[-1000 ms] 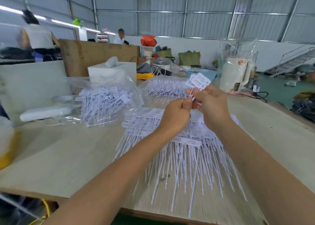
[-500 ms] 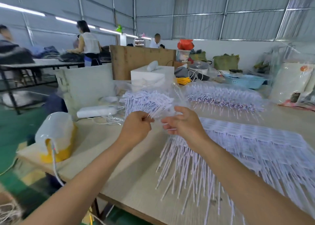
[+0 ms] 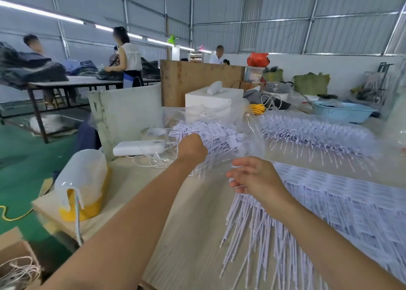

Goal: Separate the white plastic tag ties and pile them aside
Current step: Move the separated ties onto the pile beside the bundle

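My left hand [image 3: 193, 145] is out at the pile [image 3: 211, 140] of loose ties in the clear bag [image 3: 252, 135] at the far left of the table [image 3: 186, 234]. The back of the hand faces me and the fingers are tucked out of sight among the ties, so I can't tell whether it has hold of any or is just letting go.

My right hand [image 3: 252, 177] hangs over the near end of the big sheet [image 3: 340, 201], fingers loosely spread, thumb and forefinger apart. It looks like it holds nothing; a white strand crosses just under the fingers, but I can't say it's pinched.

Where does that leave the job? The bagged pile is a fair heap, so a good share looks separated and set aside. But the sheet in front of me is large, its tags joined in rows, its tails fanned toward the table edge. I'd call that the bulk of the work, and it's not done. Farther back, another bundle [image 3: 312, 133] lies under clear plastic; whether those are separated I can't tell.

My read: early to middle, with plenty left. Next thing is for the right hand to pinch off a tie at the sheet's near end.
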Demonstrator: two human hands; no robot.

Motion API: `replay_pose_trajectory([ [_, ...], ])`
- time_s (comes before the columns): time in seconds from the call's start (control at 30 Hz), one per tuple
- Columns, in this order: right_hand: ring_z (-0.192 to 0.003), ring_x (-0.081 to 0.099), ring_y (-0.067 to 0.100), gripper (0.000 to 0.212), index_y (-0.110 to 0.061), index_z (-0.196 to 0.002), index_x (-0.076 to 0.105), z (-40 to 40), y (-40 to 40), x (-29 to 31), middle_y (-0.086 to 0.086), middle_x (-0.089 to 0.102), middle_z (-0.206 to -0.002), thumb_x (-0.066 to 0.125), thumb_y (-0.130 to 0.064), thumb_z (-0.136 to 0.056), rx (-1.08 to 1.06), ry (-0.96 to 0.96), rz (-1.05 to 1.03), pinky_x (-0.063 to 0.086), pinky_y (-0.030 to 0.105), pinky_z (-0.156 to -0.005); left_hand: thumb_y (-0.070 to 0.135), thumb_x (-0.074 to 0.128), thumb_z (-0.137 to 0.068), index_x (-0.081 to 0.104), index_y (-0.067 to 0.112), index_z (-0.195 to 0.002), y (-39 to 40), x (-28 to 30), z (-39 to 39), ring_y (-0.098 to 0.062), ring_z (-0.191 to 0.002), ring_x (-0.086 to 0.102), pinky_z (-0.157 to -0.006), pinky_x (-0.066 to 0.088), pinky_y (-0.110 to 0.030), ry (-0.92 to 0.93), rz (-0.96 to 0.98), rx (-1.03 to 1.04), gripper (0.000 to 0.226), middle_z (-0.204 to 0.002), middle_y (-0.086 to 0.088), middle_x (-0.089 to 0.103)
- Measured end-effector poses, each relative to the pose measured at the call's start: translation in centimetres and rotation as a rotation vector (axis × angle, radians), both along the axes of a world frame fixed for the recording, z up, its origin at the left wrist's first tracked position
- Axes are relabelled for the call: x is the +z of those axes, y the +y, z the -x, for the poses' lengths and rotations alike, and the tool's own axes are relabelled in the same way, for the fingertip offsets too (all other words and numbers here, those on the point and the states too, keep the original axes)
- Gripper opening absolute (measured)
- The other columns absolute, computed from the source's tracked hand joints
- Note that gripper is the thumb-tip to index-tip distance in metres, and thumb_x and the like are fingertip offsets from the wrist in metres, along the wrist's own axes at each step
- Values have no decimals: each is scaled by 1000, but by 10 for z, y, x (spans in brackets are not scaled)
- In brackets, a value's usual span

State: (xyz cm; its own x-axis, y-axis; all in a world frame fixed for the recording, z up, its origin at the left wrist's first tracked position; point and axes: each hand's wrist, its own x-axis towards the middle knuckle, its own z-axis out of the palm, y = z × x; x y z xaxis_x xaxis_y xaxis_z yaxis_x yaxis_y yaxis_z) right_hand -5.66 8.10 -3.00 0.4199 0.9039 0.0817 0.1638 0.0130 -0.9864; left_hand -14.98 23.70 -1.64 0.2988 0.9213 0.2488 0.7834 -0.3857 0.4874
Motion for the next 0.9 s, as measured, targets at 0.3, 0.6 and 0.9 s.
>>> replay_pose_trajectory([
  [0.3, -56, 62, 10, 14, -11, -91, 62, -12, -23, 11, 10, 69, -81, 60, 2, -87, -6, -48, -26, 50, 18, -52, 17, 52, -91, 53, 6, -120, -23, -3, -3, -33, -118, 43, -96, 37, -43, 213, -302, 8, 31, -126, -15, 47],
  [0.6, -49, 59, 8, 19, -10, -84, 63, -83, -112, 36, 1, 67, -70, 56, 7, -87, -319, -215, -42, 48, 15, -49, 12, 58, -90, 67, 13, -107, -156, 17, -39, -22, -101, 53, -89, 42, -33, -59, -340, -887, 19, -102, -6, 60],
  [0.9, -59, 58, 18, 10, 3, -96, 63, -111, -184, 5, 11, 65, -71, 59, 5, -87, -338, -173, 164, 50, 24, -56, 46, 69, -79, 60, 22, -83, -188, -2, -82, -11, -74, 52, -63, 39, -24, 356, 88, -1024, 26, -80, 5, 57],
])
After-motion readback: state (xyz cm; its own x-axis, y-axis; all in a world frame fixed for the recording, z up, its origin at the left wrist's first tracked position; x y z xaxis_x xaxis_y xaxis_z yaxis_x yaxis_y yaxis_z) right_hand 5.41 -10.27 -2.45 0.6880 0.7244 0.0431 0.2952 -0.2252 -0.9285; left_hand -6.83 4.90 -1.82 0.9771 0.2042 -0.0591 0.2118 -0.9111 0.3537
